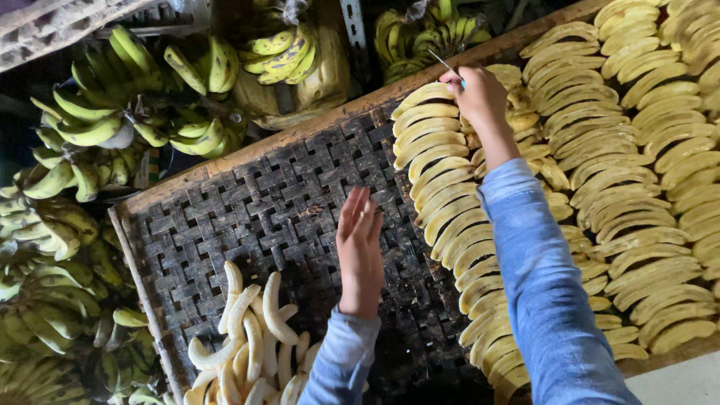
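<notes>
Banana slices [442, 157] lie in rows toward the woven tray's [247, 202] far edge. Right hand [480, 94] closed on a thin blade [442, 61] above them; left hand [360, 240] open, empty, mid-tray. Risk: the blade nicks a slice, or the sleeve [540, 270] drags rows askew.

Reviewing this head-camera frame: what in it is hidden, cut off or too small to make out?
- Right hand: closed on a thin blade, too small to tell its kind; fingers hide the handle.
- Left hand: seen edge-on, palm hidden; it hovers above the woven tray.
- Peeled bananas: pile cut off by the bottom edge.
- Sliced banana rows: run past the right edge; the sleeve covers some.
</notes>
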Demonstrator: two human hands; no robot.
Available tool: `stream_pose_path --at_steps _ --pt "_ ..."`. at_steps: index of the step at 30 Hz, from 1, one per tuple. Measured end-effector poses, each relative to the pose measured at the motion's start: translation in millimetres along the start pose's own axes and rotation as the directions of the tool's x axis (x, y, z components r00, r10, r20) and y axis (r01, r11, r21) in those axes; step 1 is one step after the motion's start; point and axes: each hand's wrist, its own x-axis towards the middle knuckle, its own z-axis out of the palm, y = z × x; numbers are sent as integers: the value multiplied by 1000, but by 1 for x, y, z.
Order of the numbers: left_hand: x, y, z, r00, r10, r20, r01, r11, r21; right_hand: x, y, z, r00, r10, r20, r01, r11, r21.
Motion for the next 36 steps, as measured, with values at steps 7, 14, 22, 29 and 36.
stream_pose_path --at_steps 7,14,22,29,36 --pt "-124 21 -42 999 -46 -5 46 965 258 -12 23 12 937 294 -188 -265 950 166" --pt "-182 52 -178 972 148 183 -207 909 362 -38 84 -11 886 155 -437 136 814 564" --pt "-230 80 -280 978 157 140 -208 640 740 -129 -2 -9 838 -38 545 68 997 -35" --pt "-274 129 -283 877 16 479 -478 -52 877 -212 -179 -62 575 -506 643 500 839 214" --pt "-301 176 -255 868 13 496 -494 116 862 -233 -245 -197 77 -887 456 132 462 877"
